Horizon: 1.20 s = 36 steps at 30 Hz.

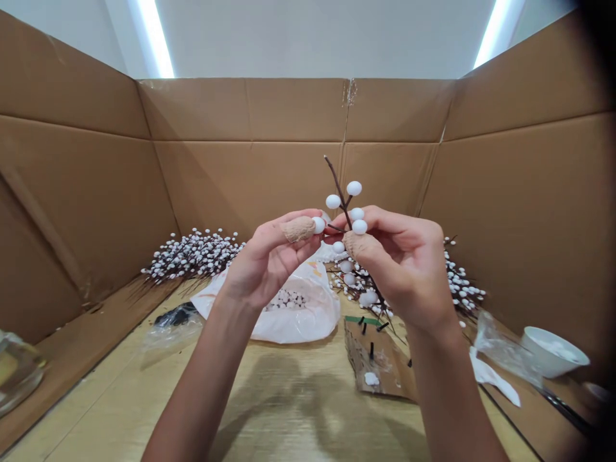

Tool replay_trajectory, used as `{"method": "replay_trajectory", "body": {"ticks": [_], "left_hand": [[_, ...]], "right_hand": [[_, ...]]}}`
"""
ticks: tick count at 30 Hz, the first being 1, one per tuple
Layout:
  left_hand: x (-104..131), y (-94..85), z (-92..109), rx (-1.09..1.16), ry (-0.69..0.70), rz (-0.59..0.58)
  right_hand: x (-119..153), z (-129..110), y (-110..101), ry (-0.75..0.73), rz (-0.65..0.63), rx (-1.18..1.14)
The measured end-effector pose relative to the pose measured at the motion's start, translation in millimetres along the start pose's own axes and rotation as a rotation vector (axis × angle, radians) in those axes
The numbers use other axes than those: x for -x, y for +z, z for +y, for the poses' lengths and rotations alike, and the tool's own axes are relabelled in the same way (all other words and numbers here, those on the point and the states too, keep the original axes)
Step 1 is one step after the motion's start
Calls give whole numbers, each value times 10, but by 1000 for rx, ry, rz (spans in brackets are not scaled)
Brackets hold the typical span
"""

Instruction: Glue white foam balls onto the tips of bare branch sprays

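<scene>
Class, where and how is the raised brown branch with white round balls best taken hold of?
Probably by the bare upper end of the raised brown branch, coming from above: it points upward, slender and clear of the white round balls, which cluster lower down.

Lights [156, 38] glare — soft shadows [317, 407]; right edge perhaps blurred

Smooth berries [354, 188] (plastic-looking), matt cardboard walls [289, 109]
</scene>
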<state>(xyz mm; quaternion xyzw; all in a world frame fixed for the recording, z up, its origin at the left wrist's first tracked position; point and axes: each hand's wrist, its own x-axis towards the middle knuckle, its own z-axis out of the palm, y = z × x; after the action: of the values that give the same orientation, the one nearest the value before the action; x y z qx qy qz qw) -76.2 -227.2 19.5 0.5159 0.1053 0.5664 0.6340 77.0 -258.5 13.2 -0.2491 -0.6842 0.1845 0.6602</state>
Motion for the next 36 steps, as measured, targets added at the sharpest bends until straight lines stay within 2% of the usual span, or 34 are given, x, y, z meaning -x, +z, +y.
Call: {"method": "replay_trajectory", "body": {"ticks": [22, 30, 36], "left_hand": [[-7, -16, -14, -20, 4, -9], [1, -28, -37, 1, 21, -88], [34, -28, -15, -79, 41, -46]], "right_hand": [[0, 0, -15, -47, -30, 37], [-8, 9, -21, -43, -11, 26], [-7, 16, -18, -69, -16, 47]]}}
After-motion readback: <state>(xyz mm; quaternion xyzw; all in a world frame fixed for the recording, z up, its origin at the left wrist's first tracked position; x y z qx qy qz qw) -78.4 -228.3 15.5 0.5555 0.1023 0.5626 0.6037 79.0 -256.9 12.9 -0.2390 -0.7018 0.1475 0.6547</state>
